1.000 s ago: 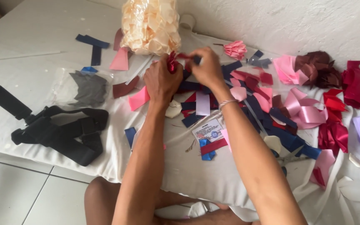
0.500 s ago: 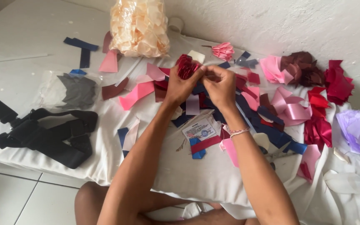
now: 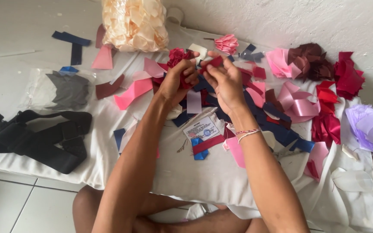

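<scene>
Pinching a dark red ribbon flower, the left hand has its grip pressed together around the flower's base, while the right hand nips a small red ribbon piece between thumb and fingertips, just beside the flower. Beyond the grip sits a clear bag of cream petals. Below the hands, pink, red and navy ribbon scraps litter a white cloth. Black straps lie far left of the grip.

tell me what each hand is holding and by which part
The left hand grips a dark red ribbon flower from below, at its base. The right hand pinches a dark red ribbon piece by its lower end.
</scene>
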